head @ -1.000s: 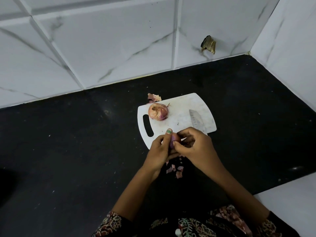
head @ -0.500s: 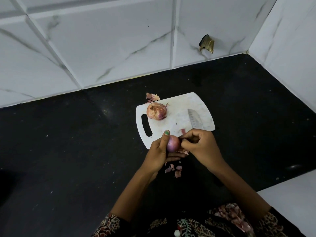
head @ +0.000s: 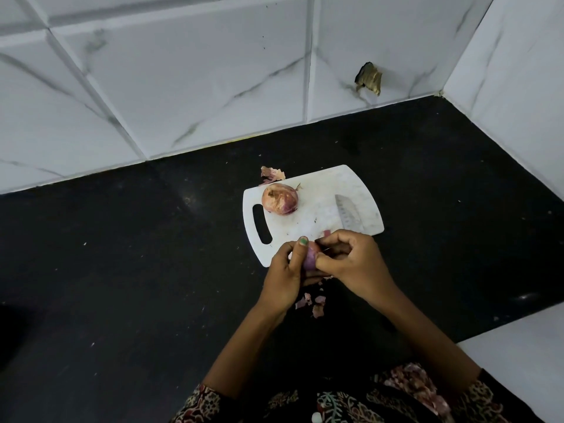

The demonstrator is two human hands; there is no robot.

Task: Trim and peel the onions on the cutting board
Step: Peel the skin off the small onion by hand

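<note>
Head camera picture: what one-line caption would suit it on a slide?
Both hands, left and right, peel a purple onion beside the cutting board, where an unpeeled onion waits.

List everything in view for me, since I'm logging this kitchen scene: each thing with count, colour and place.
cutting board: one, white, on the counter
unpeeled onion: one, brownish pink, on the board beside its handle slot
held onion: one, purple, between both hands
knife: one, silver blade, on the board's right side
skin scraps: several, pink, on the counter below the hands; more at the board's far edge
counter: one, black
wall tiles: white marbled, behind
left hand: grips the held onion
right hand: pinches at it
</note>
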